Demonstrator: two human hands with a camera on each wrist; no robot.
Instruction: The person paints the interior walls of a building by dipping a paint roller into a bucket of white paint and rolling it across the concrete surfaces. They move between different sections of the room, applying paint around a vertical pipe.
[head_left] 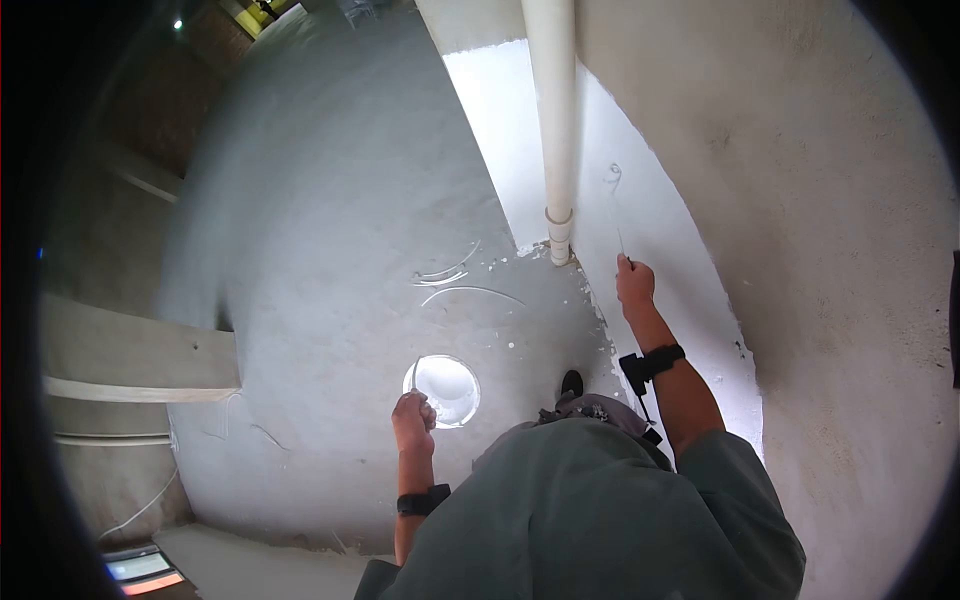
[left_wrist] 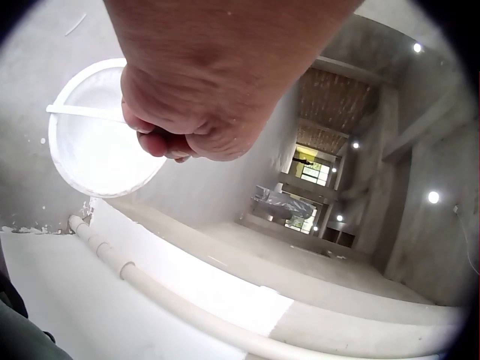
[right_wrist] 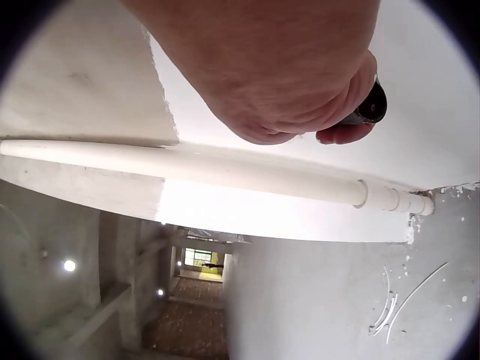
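Note:
My left hand (head_left: 412, 424) has its fingers curled round the handle of a white bucket (head_left: 474, 408). In the left wrist view the bucket (left_wrist: 55, 154) shows a bright white inside, and its pale strip of a handle (left_wrist: 86, 112) runs across into the left hand (left_wrist: 199, 112). My right hand (head_left: 635, 283) is raised by the white-coated wall (head_left: 665, 230), gripping a tool with a black handle (right_wrist: 371, 107). A thin pale shaft (head_left: 620, 238) extends from that hand along the wall; the tool's far end blends into the white.
A cream pipe (head_left: 552, 120) runs up the wall corner, with white spatter around its foot. Several thin white strips (head_left: 470, 290) lie on the grey floor (head_left: 330, 220). Bare plaster (head_left: 800, 200) borders the white patch. A concrete ledge (head_left: 140, 350) stands at the left.

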